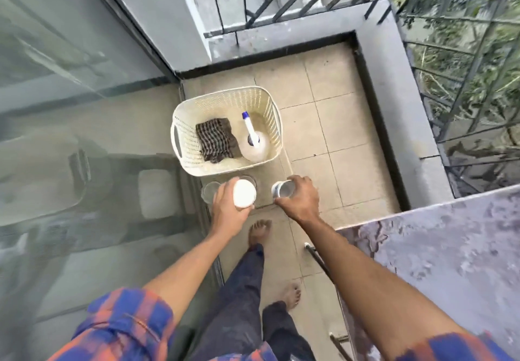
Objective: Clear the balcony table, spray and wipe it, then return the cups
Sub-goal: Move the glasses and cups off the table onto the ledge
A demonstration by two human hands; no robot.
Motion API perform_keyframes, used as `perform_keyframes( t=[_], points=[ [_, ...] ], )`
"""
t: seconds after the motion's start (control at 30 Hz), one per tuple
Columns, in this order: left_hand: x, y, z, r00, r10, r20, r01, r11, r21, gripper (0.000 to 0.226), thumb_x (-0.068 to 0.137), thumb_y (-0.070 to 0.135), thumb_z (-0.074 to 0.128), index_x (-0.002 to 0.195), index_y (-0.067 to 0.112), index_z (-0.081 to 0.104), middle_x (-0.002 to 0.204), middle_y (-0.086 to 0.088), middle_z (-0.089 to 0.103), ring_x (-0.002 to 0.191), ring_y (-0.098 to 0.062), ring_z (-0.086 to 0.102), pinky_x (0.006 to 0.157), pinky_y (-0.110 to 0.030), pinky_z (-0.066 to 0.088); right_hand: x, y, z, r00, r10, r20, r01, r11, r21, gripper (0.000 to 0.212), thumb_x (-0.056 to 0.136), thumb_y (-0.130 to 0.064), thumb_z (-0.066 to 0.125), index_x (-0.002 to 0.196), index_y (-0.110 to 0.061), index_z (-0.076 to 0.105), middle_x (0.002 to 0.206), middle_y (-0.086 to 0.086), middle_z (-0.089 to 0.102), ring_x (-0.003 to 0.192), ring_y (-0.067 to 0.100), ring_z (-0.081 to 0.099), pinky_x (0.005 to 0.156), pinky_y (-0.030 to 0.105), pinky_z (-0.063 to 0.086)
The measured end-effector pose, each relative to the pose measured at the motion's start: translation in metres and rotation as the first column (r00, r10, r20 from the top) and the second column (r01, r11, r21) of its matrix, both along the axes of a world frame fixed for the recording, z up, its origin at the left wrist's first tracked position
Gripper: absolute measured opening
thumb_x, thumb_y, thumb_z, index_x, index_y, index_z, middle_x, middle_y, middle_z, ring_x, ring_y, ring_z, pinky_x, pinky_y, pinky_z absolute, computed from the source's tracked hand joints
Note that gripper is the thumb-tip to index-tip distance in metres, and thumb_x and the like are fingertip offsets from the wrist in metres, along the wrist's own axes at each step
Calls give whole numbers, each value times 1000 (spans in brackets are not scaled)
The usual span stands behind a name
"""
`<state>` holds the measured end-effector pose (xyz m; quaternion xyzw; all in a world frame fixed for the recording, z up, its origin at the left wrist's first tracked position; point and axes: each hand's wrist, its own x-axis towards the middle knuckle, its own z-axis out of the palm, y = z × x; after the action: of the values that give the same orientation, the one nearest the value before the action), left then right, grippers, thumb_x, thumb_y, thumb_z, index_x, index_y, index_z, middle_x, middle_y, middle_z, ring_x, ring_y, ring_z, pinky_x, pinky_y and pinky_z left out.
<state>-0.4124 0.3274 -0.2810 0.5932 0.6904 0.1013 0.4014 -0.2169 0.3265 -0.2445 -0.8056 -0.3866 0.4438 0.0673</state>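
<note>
My left hand grips a white cup from the side, held over the floor tiles. My right hand grips a white cup with a dark inside. Two clear glasses stand on the floor under my left hand, one at its left and another partly hidden behind the white cup. The marbled grey table top fills the lower right. A cream basket on the floor holds a checked cloth and a white spray bottle with a blue nozzle.
A glass sliding door runs along the left. A grey parapet with a black metal railing bounds the balcony at the right and back. My bare feet stand on the beige tiles. Black table legs show beside the table.
</note>
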Motion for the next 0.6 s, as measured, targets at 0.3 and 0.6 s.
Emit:
perform_keyframes(
  t=[0.3, 0.6],
  points=[
    [10, 17, -24, 999, 32, -7, -32, 999, 26, 80, 71, 20, 88, 140, 21, 49, 130, -4, 51, 121, -27, 47, 93, -33, 39, -12, 44, -59, 999, -23, 37, 25, 998, -51, 68, 77, -30, 89, 139, -16, 65, 134, 16, 57, 123, 40, 59, 108, 43, 50],
    [16, 11, -28, 991, 136, 0, -135, 985, 106, 84, 64, 6, 88, 138, 8, 48, 130, -10, 56, 122, -24, 48, 102, -32, 39, -22, 55, -85, 996, 45, 73, -42, 998, -48, 64, 76, -18, 85, 136, -18, 62, 134, 15, 53, 129, 40, 51, 107, 48, 49]
  ],
)
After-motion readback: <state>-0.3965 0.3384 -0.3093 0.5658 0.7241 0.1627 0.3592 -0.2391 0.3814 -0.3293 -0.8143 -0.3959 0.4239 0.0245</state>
